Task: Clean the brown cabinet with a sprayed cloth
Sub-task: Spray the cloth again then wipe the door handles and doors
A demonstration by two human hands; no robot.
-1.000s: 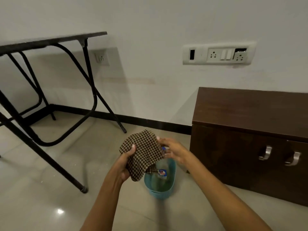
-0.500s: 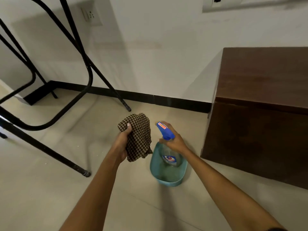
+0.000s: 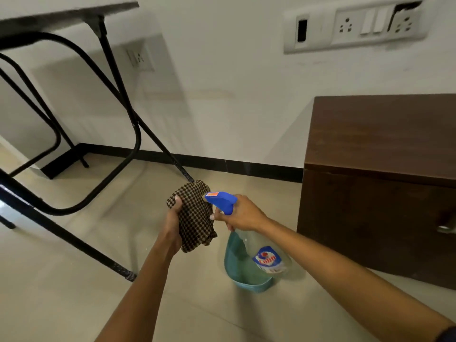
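While pale glossy floor [image 3: 61,304] tiles fill most of the view, a white wall [image 3: 222,70] rises behind them, edged along its foot by a black skirting strip [image 3: 246,166]. High on that wall sits a long switch panel [image 3: 355,25] with sockets, and a smaller socket [image 3: 138,58] lies lower to the left. At the left a folding black table [image 3: 64,14] stands on thin tubular legs, one foot planted on the tiles near the left forearm, another by the skirting just behind the cloth. At the right the brown cabinet [image 3: 380,193] stands on the floor with its back to the wall, a metal handle [image 3: 446,228] showing at the frame's right edge.

The left hand [image 3: 172,225] is clenched around a brown checked cloth [image 3: 195,218], holding it up above the tiles. The right hand [image 3: 241,215] grasps the neck of a clear spray bottle [image 3: 264,253], fingers [image 3: 218,215] wrapped below its blue trigger head [image 3: 220,199], whose nozzle points at the cloth just beside it. The bottle's body hangs tilted over a teal tub [image 3: 249,280] that rests on the floor near the cabinet's left front corner.

Open tiles spread in front of the cabinet and between the tub and the table legs.
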